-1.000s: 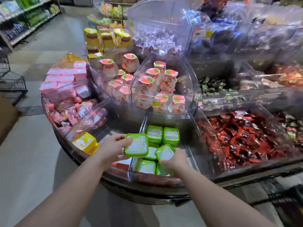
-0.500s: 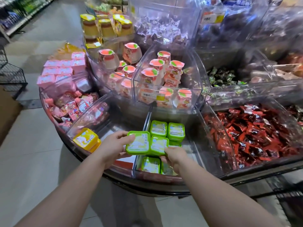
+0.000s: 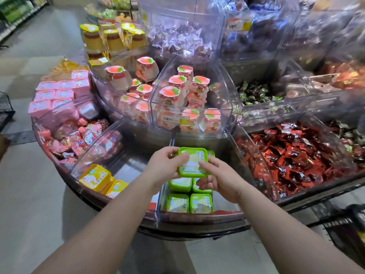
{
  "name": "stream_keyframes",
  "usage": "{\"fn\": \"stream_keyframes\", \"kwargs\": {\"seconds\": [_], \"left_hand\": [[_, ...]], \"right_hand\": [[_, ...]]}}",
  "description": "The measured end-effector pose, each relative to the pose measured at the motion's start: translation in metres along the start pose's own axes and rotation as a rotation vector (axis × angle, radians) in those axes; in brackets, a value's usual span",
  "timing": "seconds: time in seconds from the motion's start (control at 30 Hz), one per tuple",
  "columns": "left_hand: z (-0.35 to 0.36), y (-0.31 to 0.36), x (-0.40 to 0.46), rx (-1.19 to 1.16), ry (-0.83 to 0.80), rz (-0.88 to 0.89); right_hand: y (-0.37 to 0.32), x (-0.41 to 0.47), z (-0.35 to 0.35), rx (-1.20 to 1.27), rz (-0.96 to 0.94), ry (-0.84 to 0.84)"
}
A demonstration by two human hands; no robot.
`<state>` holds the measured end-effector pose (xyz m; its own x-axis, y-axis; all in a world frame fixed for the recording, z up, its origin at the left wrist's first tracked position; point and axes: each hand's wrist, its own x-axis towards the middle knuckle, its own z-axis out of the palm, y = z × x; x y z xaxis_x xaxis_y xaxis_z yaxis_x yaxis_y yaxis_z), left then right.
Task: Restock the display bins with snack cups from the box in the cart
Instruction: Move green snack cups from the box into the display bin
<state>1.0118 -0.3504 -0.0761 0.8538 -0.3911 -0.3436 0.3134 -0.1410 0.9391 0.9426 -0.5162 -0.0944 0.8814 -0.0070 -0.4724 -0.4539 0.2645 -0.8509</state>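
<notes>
Nearest, four glossy green square plastic snack cups [image 3: 189, 195] sit lid-up in the clear acrylic display bin [image 3: 199, 216] at the stand's front edge. Just above them, left hand [image 3: 165, 167] and right hand [image 3: 220, 179] both grip a rounded-square green plastic cup with a printed foil lid [image 3: 193, 162], lid facing up and tilted toward the camera, no clear long axis; left thumb lies over its left edge, right fingers curl on its right side. Behind, clear curved bins hold peach-lidded tapered cups [image 3: 180, 95], with crinkly red wrapped candies [image 3: 296, 155] right.

green snack cup [image 3: 193, 162] | square, lid up | above green cups [image 3: 189, 202] in clear bin [image 3: 223, 214]
</notes>
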Motion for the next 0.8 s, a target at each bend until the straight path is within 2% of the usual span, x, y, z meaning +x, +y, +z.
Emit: {"fn": "stream_keyframes", "kwargs": {"seconds": [0.1, 0.2, 0.33, 0.5, 0.67, 0.8], "left_hand": [[0.030, -0.012, 0.004, 0.138, -0.018, 0.000], [0.044, -0.034, 0.005, 0.428, -0.057, -0.020], [0.044, -0.060, 0.001, 0.690, -0.118, -0.045], [0.039, -0.068, 0.007, 0.713, -0.116, -0.035], [0.051, -0.051, 0.013, 0.670, -0.073, -0.043], [0.087, -0.014, 0.016, 0.681, -0.013, 0.061]], "right_hand": [[0.006, -0.004, -0.021, 0.048, 0.020, 0.093], [0.028, 0.001, -0.039, -0.007, 0.156, 0.268], [0.056, 0.017, -0.039, -0.066, 0.292, 0.390], [0.063, 0.035, -0.024, -0.161, 0.279, 0.429], [0.051, 0.016, -0.032, -0.492, 0.287, 0.422], [0.018, -0.023, -0.045, -0.644, 0.057, 0.452]]}}
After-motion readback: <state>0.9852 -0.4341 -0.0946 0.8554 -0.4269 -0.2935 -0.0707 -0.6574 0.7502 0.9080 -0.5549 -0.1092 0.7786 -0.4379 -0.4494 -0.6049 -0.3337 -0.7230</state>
